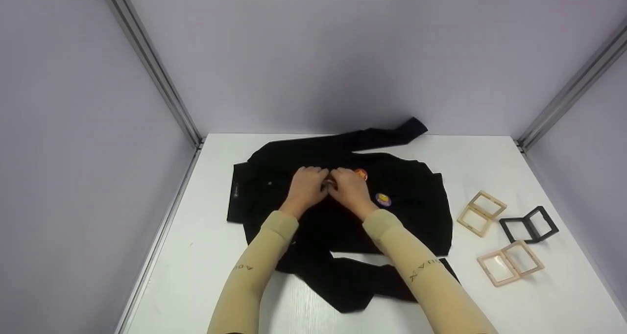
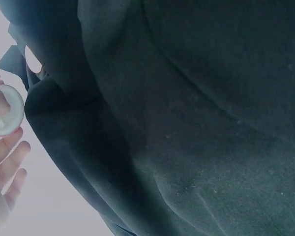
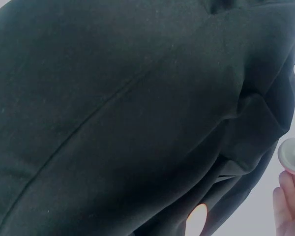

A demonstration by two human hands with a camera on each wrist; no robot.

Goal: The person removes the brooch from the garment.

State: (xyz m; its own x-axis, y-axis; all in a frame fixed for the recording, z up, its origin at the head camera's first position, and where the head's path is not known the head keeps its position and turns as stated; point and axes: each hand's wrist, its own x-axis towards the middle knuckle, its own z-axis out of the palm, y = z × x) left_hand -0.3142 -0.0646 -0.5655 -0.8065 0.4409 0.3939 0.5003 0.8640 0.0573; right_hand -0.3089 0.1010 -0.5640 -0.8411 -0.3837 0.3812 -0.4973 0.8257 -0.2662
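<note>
A black long-sleeved shirt point(image 1: 406, 226) lies spread on the white table, collar to the left and sleeves to the far and near sides. Over its middle my left hand point(image 1: 307, 186) and right hand point(image 1: 350, 187) meet with fingertips together. Between them they pinch a small round button badge point(image 1: 329, 182). The left wrist view shows the pale, shiny back of the badge point(image 2: 14, 115) with a digit pressed on it and other fingers spread below. An orange-red badge point(image 1: 361, 174) and a purple-and-yellow badge point(image 1: 383, 199) sit on the shirt just right of my hands.
At the right of the table point(image 1: 196, 270) stand three opened hinged frames: a light wood-coloured frame point(image 1: 482, 212), a black frame point(image 1: 530, 227) and a pinkish frame point(image 1: 511, 265). Pale walls point(image 1: 313, 59) enclose the table at the back and both sides.
</note>
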